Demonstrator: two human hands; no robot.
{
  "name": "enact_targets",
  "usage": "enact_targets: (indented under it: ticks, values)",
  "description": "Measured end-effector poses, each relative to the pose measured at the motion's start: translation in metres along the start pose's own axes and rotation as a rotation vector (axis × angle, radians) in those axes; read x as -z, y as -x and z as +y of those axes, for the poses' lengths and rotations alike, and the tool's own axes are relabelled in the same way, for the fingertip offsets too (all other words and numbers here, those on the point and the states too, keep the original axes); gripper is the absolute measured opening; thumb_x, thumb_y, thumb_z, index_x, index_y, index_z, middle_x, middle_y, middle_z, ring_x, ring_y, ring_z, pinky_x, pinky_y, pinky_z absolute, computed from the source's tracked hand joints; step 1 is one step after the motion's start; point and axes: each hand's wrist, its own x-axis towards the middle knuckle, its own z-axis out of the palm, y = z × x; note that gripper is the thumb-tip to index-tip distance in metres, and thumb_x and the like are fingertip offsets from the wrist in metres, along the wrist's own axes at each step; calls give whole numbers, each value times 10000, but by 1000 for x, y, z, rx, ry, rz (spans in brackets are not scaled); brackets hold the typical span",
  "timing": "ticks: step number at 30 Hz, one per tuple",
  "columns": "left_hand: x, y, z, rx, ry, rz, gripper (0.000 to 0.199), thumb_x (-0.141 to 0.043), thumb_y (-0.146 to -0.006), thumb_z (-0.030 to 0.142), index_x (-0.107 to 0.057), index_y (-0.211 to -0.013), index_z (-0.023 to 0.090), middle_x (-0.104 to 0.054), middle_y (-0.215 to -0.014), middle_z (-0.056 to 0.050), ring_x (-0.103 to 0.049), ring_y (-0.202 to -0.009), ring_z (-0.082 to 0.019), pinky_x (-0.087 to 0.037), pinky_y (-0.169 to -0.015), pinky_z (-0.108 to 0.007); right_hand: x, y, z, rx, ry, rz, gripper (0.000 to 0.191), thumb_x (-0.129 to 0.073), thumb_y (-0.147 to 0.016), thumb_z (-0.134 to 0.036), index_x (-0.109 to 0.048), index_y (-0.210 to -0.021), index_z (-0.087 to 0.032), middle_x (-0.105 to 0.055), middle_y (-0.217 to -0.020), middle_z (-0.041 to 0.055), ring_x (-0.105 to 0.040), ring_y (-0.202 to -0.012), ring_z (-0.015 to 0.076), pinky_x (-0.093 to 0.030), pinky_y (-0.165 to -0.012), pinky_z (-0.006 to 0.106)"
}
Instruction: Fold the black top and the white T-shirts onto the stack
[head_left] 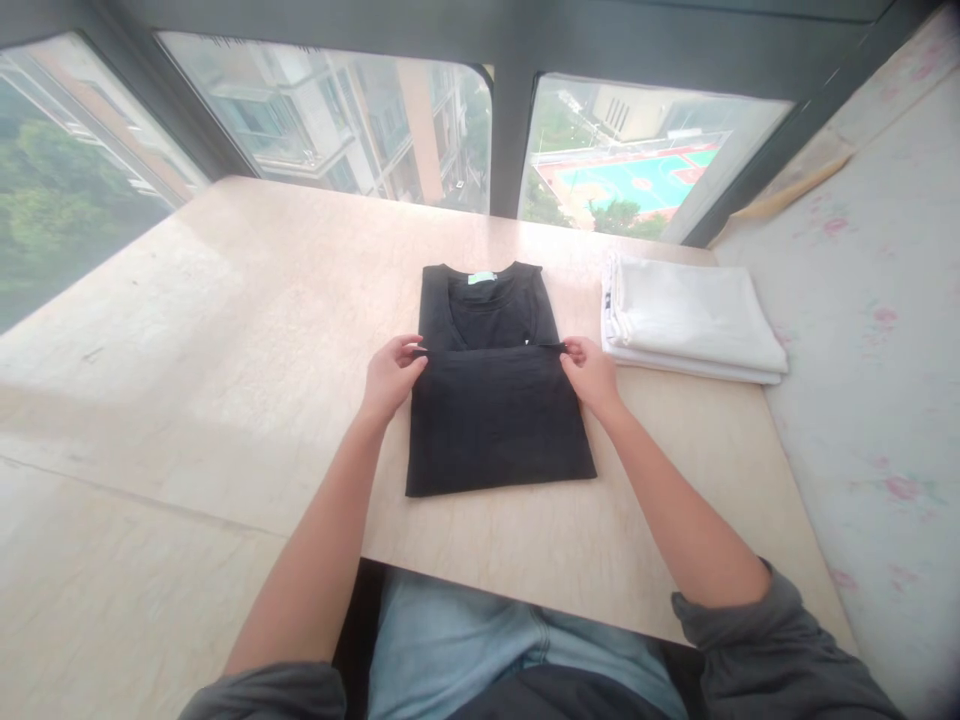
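Observation:
A black T-shirt (499, 420) lies on the pale stone-look ledge in front of me, its lower part folded up toward the collar. The neckline, with a light label inside, points away from me and stays uncovered. At the left end of the folded edge, my left hand (394, 378) pinches the cloth between thumb and fingers. My right hand (590, 376) grips the opposite end of that same edge. Between the two hands the edge runs nearly straight across the shirt.
Folded white cloths (694, 315) are stacked to the right of the shirt. Windows with dark frames (512, 140) border the ledge (187, 380) at the back and left. A flower-patterned wall (885, 400) stands on the right. The ledge's front edge is by my lap.

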Motion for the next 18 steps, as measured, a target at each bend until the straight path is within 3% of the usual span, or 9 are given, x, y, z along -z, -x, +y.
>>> enact_targets:
  ticks: [2,5,9,13,18]
  values:
    - [-4,5,1,-8,-69,47,412,-649,-769,239,-635,-1170,140,-675,-1108,-135,-650,-1034,-263,-505,-986,-485,-1,6,-2,114,162,35,331,-534,-836,-214,-662,-1129,-130,-696,-1090,154,-643,-1038,284,-498,-971,474]
    - [-15,26,18,-174,-275,103,406,-616,-810,209,-614,-1211,146,-584,-1293,-168,-520,-1258,-318,-381,-1113,-524,0,21,-13,317,301,85,393,-473,-891,-206,-619,-1247,-125,-611,-1300,168,-534,-1245,300,-409,-1093,496]
    - [-44,58,43,-447,-582,-58,334,-509,-927,277,-632,-1214,160,-550,-1390,-156,-432,-1364,-324,-311,-1153,-519,-9,41,-34,493,374,-72,421,-384,-978,-247,-585,-1325,-117,-548,-1422,130,-421,-1383,264,-340,-1169,453]
    - [-72,74,41,-471,-748,-163,517,-477,-956,406,-498,-1434,208,-384,-1570,-132,-276,-1466,-384,-154,-1173,-641,-26,50,-37,481,526,-212,490,-425,-993,-369,-512,-1427,-160,-398,-1558,105,-300,-1461,322,-272,-1179,548]
    - [-78,84,33,-413,-871,-168,575,-378,-987,473,-412,-1506,229,-287,-1623,-92,-228,-1492,-367,-159,-1177,-631,-29,55,-29,447,627,-262,528,-383,-1008,-426,-462,-1477,-196,-309,-1608,79,-263,-1480,320,-227,-1188,564]
